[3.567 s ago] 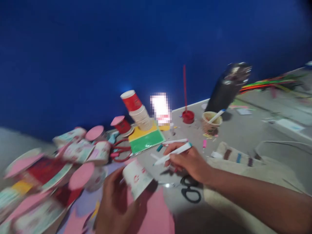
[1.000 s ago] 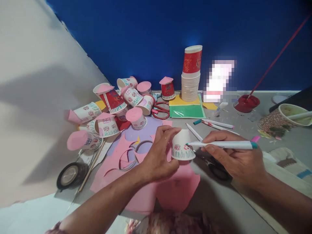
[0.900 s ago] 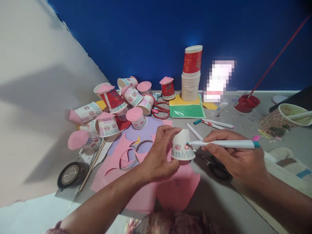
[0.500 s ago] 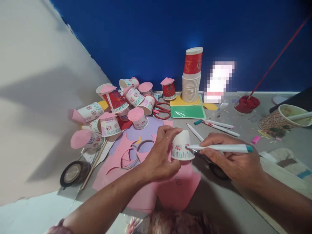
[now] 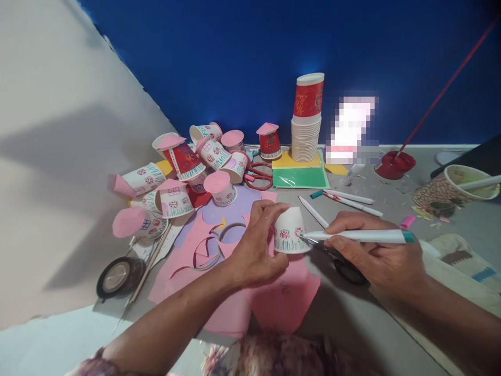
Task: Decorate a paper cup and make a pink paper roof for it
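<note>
My left hand (image 5: 256, 244) grips a small upside-down white paper cup (image 5: 289, 231) with red flowers and green grass drawn near its rim, held just above the pink paper (image 5: 285, 300). In my right hand (image 5: 376, 255) lies a white marker with a teal end (image 5: 360, 236), its tip touching the cup's right side near the rim. Black scissors (image 5: 346, 269) lie partly hidden under my right hand.
A heap of decorated cups with pink paper roofs (image 5: 176, 177) lies at the left. A tall stack of cups (image 5: 307, 122), red scissors (image 5: 258, 177), green and yellow sheets (image 5: 299, 175), loose markers (image 5: 348, 198), a red paint pot (image 5: 393, 164), a patterned cup (image 5: 450, 190) and a tape roll (image 5: 117, 277) surround them.
The view swung from a blurred look to the right back onto the cup. In the last second the cup and marker tip shifted only slightly, the tip staying against the cup's side.
</note>
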`<control>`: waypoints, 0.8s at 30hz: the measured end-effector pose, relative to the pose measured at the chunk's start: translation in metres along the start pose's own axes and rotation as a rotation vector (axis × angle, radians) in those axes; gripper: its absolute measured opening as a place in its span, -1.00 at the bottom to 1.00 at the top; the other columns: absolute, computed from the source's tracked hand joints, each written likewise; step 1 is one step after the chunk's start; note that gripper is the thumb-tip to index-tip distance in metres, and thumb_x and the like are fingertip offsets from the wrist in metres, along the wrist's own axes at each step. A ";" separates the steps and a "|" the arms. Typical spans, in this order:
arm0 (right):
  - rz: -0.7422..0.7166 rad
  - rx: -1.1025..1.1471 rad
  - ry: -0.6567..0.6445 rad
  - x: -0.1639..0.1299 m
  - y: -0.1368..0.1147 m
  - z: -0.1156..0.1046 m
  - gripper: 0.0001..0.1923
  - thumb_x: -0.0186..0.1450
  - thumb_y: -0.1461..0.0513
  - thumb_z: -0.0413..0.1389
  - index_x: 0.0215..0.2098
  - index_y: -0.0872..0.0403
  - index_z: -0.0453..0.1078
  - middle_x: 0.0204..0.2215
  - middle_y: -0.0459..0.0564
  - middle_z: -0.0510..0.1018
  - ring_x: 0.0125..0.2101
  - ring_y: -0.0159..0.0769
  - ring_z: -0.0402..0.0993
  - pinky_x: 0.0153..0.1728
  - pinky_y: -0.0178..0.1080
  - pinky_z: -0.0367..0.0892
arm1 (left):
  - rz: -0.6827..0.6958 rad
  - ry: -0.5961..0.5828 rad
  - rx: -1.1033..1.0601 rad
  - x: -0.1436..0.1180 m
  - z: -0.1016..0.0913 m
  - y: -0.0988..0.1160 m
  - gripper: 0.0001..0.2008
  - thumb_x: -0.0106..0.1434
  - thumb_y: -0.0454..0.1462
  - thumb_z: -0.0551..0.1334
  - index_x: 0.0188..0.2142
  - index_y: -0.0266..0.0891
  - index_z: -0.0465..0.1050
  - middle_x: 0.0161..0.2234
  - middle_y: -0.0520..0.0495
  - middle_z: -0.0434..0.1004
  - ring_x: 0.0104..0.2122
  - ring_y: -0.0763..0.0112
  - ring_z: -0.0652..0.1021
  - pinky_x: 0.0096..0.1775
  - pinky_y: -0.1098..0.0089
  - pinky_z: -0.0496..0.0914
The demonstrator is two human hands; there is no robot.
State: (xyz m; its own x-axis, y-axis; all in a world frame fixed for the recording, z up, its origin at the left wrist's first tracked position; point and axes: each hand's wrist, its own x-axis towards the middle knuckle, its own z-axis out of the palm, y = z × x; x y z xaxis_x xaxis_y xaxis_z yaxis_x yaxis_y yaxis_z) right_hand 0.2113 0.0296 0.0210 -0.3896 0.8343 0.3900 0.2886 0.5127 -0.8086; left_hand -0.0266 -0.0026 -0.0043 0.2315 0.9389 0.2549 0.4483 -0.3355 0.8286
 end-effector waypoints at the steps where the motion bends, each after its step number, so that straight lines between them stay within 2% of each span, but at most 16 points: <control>1: -0.002 0.012 -0.005 0.001 -0.001 0.001 -0.91 0.37 0.25 0.22 -0.28 -0.08 0.56 -0.43 -0.09 0.65 -0.61 -0.32 0.44 -0.58 -0.22 0.34 | 0.003 -0.003 0.004 0.000 0.000 0.000 -0.14 -0.08 -0.48 0.26 0.23 -0.02 0.19 0.09 -0.15 0.21 0.17 0.00 0.35 0.21 -0.06 0.40; 6: 0.006 0.036 -0.035 0.005 -0.005 0.003 -0.92 0.35 0.25 0.24 -0.30 -0.07 0.57 -0.47 -0.10 0.64 -0.63 -0.35 0.42 -0.60 -0.24 0.33 | 0.002 -0.002 0.006 0.000 0.000 0.001 -0.17 -0.07 -0.47 0.27 0.23 -0.04 0.21 0.10 -0.16 0.21 0.17 0.01 0.36 0.22 -0.06 0.40; 11: 0.036 0.001 0.004 0.000 0.000 0.000 -0.89 0.38 0.27 0.22 -0.29 -0.05 0.57 -0.44 -0.08 0.65 -0.63 -0.36 0.43 -0.60 -0.26 0.34 | 0.023 0.000 0.022 0.000 0.000 0.001 -0.18 -0.05 -0.48 0.26 0.22 -0.05 0.20 0.10 -0.16 0.21 0.16 0.04 0.37 0.21 -0.03 0.41; 16: -0.021 0.001 0.010 0.001 0.003 0.002 -0.89 0.37 0.30 0.22 -0.27 -0.05 0.56 -0.44 -0.11 0.64 -0.61 -0.36 0.45 -0.60 -0.28 0.34 | 0.031 -0.003 0.020 0.001 0.000 0.001 -0.19 -0.03 -0.48 0.26 0.23 -0.05 0.19 0.10 -0.15 0.22 0.16 0.05 0.36 0.21 -0.03 0.40; 24: -0.017 -0.008 0.040 0.001 0.003 0.001 -0.87 0.37 0.30 0.22 -0.27 -0.07 0.56 -0.43 -0.13 0.65 -0.58 -0.37 0.49 -0.55 -0.28 0.37 | 0.061 0.000 0.017 0.001 0.001 -0.002 -0.20 -0.04 -0.49 0.25 0.22 -0.03 0.19 0.08 -0.13 0.23 0.14 0.07 0.37 0.18 0.00 0.42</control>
State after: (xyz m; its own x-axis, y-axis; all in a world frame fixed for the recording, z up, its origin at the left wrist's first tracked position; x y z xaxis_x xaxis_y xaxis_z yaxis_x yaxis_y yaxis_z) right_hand 0.2107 0.0314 0.0182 -0.3594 0.8329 0.4208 0.2894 0.5282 -0.7983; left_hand -0.0262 -0.0012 -0.0060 0.2588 0.9167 0.3043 0.4480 -0.3930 0.8030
